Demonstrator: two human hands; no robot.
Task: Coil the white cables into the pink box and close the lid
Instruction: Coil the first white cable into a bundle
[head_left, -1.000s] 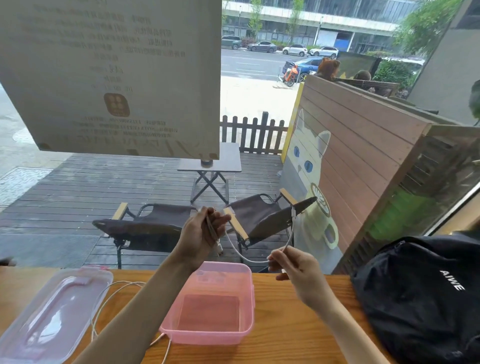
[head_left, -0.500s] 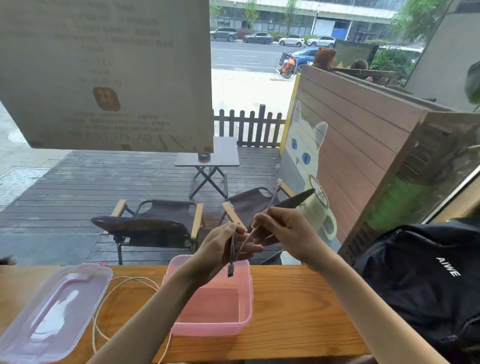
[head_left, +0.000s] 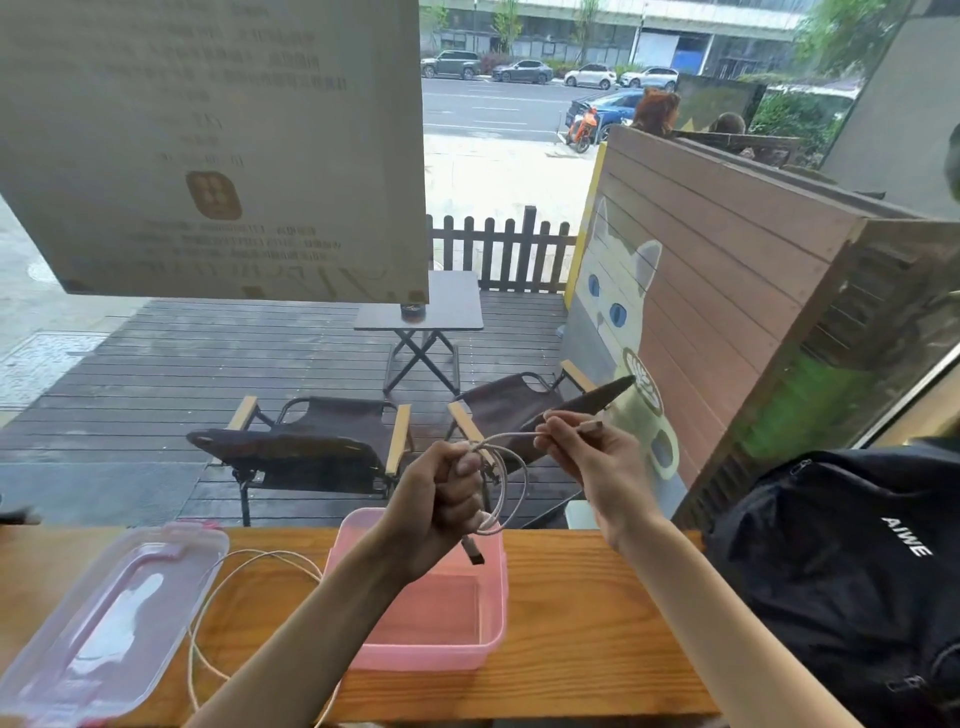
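While both hands (head_left: 441, 499) coil cable (head_left: 511, 483), pink box (head_left: 488, 644) sits open w/ room.

Black backpack (head_left: 841, 561) sits on the wooden counter (head_left: 571, 623) just right of the right hand. Out past both hands, through the window, there are two folding chairs (head_left: 311, 447) on a dark deck, a small folding table (head_left: 421, 312) behind them, and a cat mural (head_left: 618, 312) on the plank wall.
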